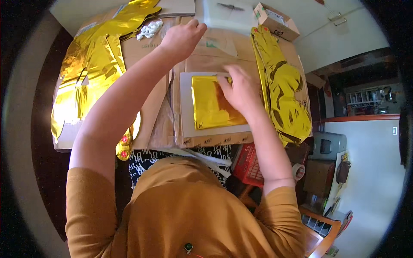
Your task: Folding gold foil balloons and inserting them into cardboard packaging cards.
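Ochre top [185,210]: worn, nearest the camera. Left hand [183,41]: raised over the cardboard [206,64], fingers curled in; whether they pinched anything could not be told. Right hand [241,91]: at the right side of the folded gold foil [208,101], thumb spread from the fingers, fingertips blurred, pressure uncertain. Folded gold foil: lay on a grey board [188,120]. Flat gold foil shapes [286,86]: lay to the right. Loose gold foil heap [92,56]: left, reaching the front edge. Risks, as judged: a dragging palm could have creased or skewed the foil; a brushing forearm could have pulled the heap down.
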`<state>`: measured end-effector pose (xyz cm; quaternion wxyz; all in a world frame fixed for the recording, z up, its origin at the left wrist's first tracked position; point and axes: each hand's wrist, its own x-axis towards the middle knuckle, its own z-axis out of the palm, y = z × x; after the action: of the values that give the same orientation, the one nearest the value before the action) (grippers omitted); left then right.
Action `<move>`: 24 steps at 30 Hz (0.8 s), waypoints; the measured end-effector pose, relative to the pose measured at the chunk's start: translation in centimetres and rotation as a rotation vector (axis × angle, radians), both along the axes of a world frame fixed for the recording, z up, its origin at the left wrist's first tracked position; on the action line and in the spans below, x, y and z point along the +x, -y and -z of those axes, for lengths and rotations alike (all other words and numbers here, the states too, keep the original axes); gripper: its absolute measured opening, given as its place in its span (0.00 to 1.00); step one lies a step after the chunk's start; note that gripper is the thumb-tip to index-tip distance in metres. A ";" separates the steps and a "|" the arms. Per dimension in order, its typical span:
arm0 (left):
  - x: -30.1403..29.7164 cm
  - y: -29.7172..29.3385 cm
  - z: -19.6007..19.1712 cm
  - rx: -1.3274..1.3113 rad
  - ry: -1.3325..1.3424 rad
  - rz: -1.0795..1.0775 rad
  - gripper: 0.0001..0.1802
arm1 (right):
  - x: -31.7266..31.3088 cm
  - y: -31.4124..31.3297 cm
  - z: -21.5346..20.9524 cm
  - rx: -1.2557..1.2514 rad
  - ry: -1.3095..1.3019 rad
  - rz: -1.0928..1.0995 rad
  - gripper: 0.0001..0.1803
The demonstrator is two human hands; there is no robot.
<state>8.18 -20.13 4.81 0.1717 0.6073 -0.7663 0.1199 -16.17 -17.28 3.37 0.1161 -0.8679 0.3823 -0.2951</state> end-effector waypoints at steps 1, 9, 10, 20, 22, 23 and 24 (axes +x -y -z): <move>0.2 0.1 0.0 0.008 -0.009 0.005 0.18 | -0.5 -0.7 1.0 -0.024 -0.018 -0.035 0.15; -1.8 -5.4 0.9 0.152 -0.032 0.085 0.11 | -3.8 -8.0 0.7 0.027 0.010 -0.087 0.20; -1.8 -6.2 1.1 0.145 -0.031 0.105 0.10 | -4.1 -8.8 0.0 -0.051 0.090 -0.070 0.18; -2.6 -8.0 1.8 0.242 -0.079 0.195 0.10 | -9.9 -22.1 5.6 1.387 1.140 0.221 0.20; -2.9 -8.2 1.7 0.261 -0.078 0.196 0.09 | -8.4 -20.7 9.1 1.259 1.125 0.156 0.27; -3.0 -8.5 1.6 0.277 -0.091 0.194 0.09 | -7.8 -20.4 9.4 1.244 1.135 0.144 0.29; -3.1 -8.7 1.3 0.287 -0.102 0.194 0.09 | -7.3 -20.1 9.6 1.225 1.147 0.135 0.31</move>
<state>5.06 -11.46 3.47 0.1325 0.5543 -0.8208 -0.0388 -23.49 2.79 -6.27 0.7250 -0.3422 0.4078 -0.4370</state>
